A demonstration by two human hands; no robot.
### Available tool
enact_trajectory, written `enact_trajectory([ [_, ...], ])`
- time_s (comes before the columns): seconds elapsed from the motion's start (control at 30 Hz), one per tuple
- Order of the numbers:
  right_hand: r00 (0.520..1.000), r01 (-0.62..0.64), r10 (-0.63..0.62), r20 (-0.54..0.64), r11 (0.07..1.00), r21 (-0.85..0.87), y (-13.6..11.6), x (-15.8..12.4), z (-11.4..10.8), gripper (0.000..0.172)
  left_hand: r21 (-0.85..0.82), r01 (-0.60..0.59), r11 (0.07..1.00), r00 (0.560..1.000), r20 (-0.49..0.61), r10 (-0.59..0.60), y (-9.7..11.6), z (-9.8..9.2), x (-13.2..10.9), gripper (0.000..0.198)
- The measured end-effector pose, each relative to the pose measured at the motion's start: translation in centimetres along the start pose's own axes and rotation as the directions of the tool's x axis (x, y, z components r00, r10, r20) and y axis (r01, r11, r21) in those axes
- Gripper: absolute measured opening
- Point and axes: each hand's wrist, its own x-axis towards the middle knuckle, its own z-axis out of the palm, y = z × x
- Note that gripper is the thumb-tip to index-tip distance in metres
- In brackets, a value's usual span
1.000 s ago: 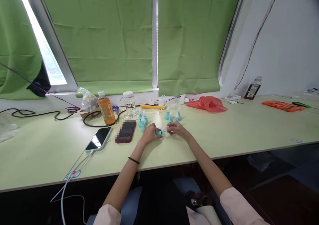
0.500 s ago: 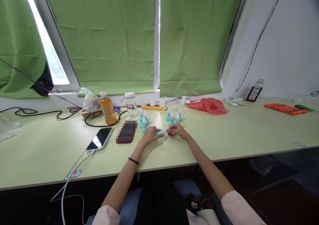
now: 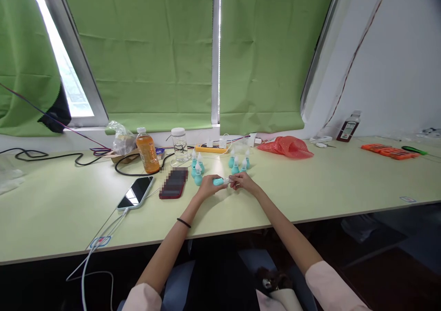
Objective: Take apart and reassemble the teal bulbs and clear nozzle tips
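Gently does it: left hand (image 3: 208,187) gripping the teal bulb (image 3: 218,182), right hand (image 3: 243,181) pinching the clear tip (image 3: 226,181), both parts best lined up between them.

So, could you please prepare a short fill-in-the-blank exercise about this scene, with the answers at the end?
The hand holding the rounded turquoise bulb is the person's ____ one.
That arm wears a thin wristband coloured ____.
The clear round jar has a lid coloured ____.
The crumpled translucent red bag lies to the ____ of the yellow power strip.

Missing words: left; black; white; right.
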Motion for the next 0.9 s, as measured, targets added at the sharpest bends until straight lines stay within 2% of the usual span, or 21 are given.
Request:
enact_trajectory([
  [0.13, 0.999, 0.041, -0.041, -0.011, 0.999, 0.018, 0.05, 0.0, 0.02, 0.032, 0.013, 0.005, 1.0, 1.0, -0.016, -0.005, 0.41, -0.08, -0.02, 0.03],
  [0.4, 0.996, 0.088, -0.088, 0.001, 0.995, 0.045, -0.29, -0.31, 0.12, 0.036, 0.039, -0.005, 0.999, 1.0, 0.014, 0.004, 0.45, -0.31, -0.07, 0.031],
  [0.53, 0.997, 0.069, -0.07, 0.026, 0.997, 0.022, -0.26, -0.45, 0.09, 0.039, 0.051, -0.027, 0.998, 0.999, 0.032, 0.025, 0.32, -0.5, -0.19, 0.031],
  [0.7, 0.994, 0.036, -0.033, 0.101, 0.999, -0.02, -0.39, -0.63, 0.2, 0.032, 0.075, -0.046, 0.996, 0.998, 0.044, 0.043, -0.01, -0.37, -0.25, 0.03],
  [0.9, 0.988, -0.01, 0.018, 0.155, 0.998, -0.055, -0.23, -0.45, 0.05, 0.032, 0.11, -0.086, 0.99, 0.994, 0.071, 0.079, 0.06, -0.17, -0.47, 0.031],
])
